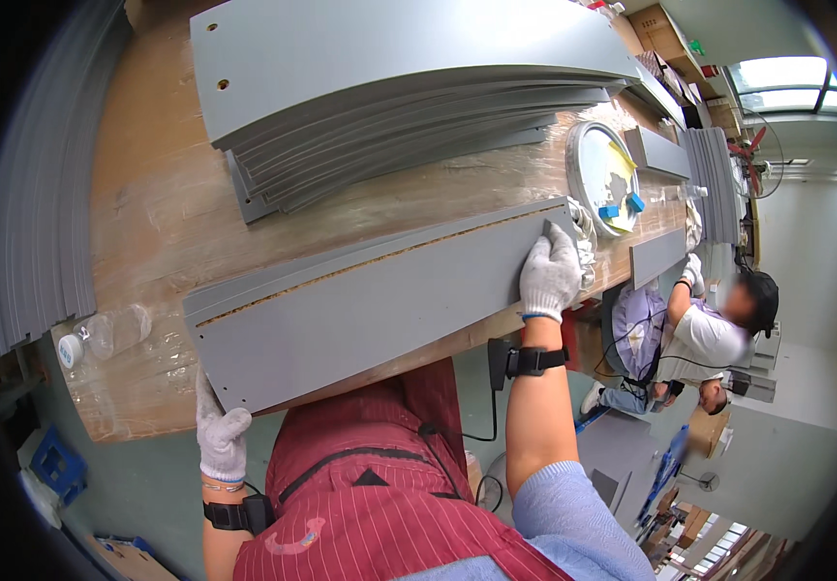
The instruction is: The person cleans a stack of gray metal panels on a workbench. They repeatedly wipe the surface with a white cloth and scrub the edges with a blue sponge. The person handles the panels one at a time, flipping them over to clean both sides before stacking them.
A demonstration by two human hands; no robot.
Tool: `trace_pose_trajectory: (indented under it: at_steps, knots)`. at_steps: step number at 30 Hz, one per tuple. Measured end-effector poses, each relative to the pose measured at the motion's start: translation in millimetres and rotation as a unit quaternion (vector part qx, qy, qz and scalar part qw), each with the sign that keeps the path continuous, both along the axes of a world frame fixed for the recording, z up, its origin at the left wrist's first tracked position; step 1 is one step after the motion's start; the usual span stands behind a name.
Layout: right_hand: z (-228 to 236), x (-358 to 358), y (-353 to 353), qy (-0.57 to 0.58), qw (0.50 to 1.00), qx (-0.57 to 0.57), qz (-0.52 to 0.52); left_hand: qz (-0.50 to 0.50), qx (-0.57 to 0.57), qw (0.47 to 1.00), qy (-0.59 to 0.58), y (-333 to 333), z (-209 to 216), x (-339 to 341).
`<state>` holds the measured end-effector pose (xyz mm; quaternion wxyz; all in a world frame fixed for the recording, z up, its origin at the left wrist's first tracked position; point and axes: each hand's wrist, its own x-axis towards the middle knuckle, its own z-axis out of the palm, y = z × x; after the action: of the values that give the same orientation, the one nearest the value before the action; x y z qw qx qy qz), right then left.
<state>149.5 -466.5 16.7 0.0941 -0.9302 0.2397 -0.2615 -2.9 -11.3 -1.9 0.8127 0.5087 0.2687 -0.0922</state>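
A long grey board [380, 305] lies tilted at the near edge of the table, with a groove of bare particle board along its far side and small holes near its ends. My left hand [222, 441], in a white knitted glove, grips the board's near left corner; some of its fingers are hidden by the board. Around the right end closes my gloved right hand [549, 276], its thumb and fingertips on the upper face. Just behind this board, the edges of other grey boards [244, 281] show.
Beyond rises a large stack of grey boards [418, 58] on the film-wrapped table [147, 232]. A round lid [583, 160] carries blue blocks [609, 212]. A clear plastic bottle [113, 332] lies at left, near more stacked panels [45, 184]. Co-workers [709, 329] are at right.
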Motion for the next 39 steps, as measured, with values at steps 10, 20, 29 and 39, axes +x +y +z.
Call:
trace_pose_trajectory:
  at_steps: [10, 20, 29, 39]
  knots:
    - [22, -25, 184, 0.091, 0.905, 0.109, 0.401, 0.003, -0.006, 1.0, -0.02, 15, -17, -10]
    - [-11, -20, -144, 0.006, 0.994, -0.018, -0.11, 0.016, -0.061, 0.998, -0.002, 48, -51, -31]
    - [28, -46, 28, 0.078, 0.945, 0.087, 0.305, 0.063, -0.056, 0.996, -0.022, 26, -36, -19]
    - [20, -92, -89, 0.001, 0.988, 0.085, 0.125, 0.136, -0.055, 0.989, 0.005, 30, -39, -23]
